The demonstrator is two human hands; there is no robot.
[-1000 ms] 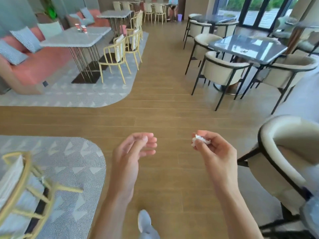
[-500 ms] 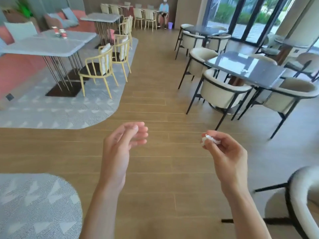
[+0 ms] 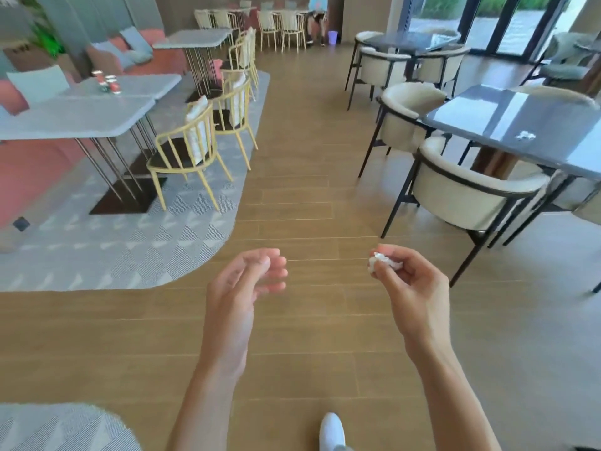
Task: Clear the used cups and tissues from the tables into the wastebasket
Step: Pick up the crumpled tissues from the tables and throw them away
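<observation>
Both forearms reach forward at about the same height, well apart. The left hand [image 3: 242, 288] holds nothing, its fingers loosely curled toward the thumb. The right hand [image 3: 411, 288] has its fingers curled, with thumb and fingertips pinching a small crumpled tissue [image 3: 382, 261].

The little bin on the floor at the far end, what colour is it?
The bin looks pale purple. The head view, the only one, shows it small and far off.

dark table [image 3: 481, 122] nearer, white shoe [image 3: 331, 432] forward

Crumpled paper tissue [image 3: 383, 262] — glossy tabletop [image 3: 507, 122], wood-look floor [image 3: 309, 196]
</observation>
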